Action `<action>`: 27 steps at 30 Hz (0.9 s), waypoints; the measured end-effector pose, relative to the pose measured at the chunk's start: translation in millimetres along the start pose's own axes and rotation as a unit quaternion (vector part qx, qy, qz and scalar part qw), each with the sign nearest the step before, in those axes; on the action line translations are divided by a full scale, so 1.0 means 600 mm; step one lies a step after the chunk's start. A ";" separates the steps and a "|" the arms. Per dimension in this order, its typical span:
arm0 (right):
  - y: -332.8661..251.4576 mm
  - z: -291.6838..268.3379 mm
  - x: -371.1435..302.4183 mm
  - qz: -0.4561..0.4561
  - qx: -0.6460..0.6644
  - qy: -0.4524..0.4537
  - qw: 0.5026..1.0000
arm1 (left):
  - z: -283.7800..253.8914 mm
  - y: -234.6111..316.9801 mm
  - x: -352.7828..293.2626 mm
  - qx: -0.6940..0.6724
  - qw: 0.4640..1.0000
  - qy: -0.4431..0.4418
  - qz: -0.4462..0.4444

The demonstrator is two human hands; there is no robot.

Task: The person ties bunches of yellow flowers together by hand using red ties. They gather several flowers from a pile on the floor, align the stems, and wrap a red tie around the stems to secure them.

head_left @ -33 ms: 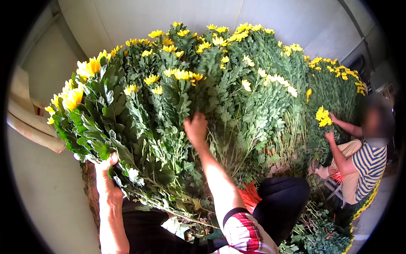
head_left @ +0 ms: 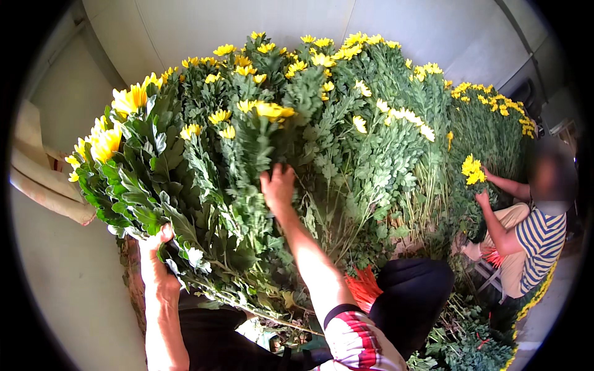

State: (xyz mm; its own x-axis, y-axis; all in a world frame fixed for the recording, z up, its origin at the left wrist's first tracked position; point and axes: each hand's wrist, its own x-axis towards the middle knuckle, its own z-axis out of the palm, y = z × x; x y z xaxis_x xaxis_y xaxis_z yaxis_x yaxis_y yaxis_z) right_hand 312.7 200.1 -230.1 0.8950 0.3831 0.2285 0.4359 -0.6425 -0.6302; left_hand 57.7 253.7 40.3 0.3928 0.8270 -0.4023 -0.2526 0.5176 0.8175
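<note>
My left hand (head_left: 157,240) is closed around a bunch of yellow chrysanthemums (head_left: 148,162), tilted with blooms up and left. The bunch's leaves hide part of my fingers. Its long stems run down to the right across my lap. My right hand (head_left: 278,188) reaches into the standing chrysanthemums in front of me. Its thumb and fingers are at a leafy chrysanthemum stem (head_left: 262,151) with a yellow bloom on top, blurred by motion. Leaves partly cover that grip.
A deep bank of chrysanthemums (head_left: 390,133) leans against a pale wall (head_left: 247,18). Red strips (head_left: 365,287) lie beside my dark-clad knee (head_left: 416,287). At right a co-worker in a striped shirt (head_left: 539,238) sits on a stool holding yellow flowers (head_left: 473,170). Leafy cuttings (head_left: 470,337) lie lower right.
My right hand has shifted slightly left, and the leafy stem above it has swung along with it. My left hand and its bunch stay in place.
</note>
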 end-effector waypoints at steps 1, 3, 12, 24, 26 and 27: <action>-0.024 0.010 -0.008 0.010 0.009 -0.026 1.000 | -0.003 -0.003 0.003 0.008 1.000 0.002 -0.006; -0.079 0.012 -0.028 -0.003 -0.005 -0.078 0.997 | -0.009 -0.008 0.008 0.015 1.000 0.015 -0.008; -0.097 -0.012 -0.003 -0.146 -0.019 -0.207 0.967 | 0.012 -0.036 0.019 0.040 0.999 0.031 -0.006; -0.007 -0.037 0.104 -0.024 0.096 -0.091 0.991 | 0.043 -0.032 0.005 0.044 0.999 0.021 -0.017; -0.079 -0.080 0.087 -0.018 0.131 -0.142 0.981 | 0.028 -0.027 0.009 0.050 0.998 0.037 0.002; -0.103 -0.112 0.080 -0.059 0.137 -0.109 0.983 | 0.009 -0.028 0.015 0.035 0.998 0.043 -0.021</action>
State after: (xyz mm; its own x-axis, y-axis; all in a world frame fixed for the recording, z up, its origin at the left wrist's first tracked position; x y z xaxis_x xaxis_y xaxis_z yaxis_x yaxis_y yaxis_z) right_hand 334.9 213.7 -130.3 0.7852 0.5964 0.1666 0.4670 -0.3936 -0.7918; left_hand 70.3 251.5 25.3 0.3239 0.8223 -0.4679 -0.1742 0.5379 0.8248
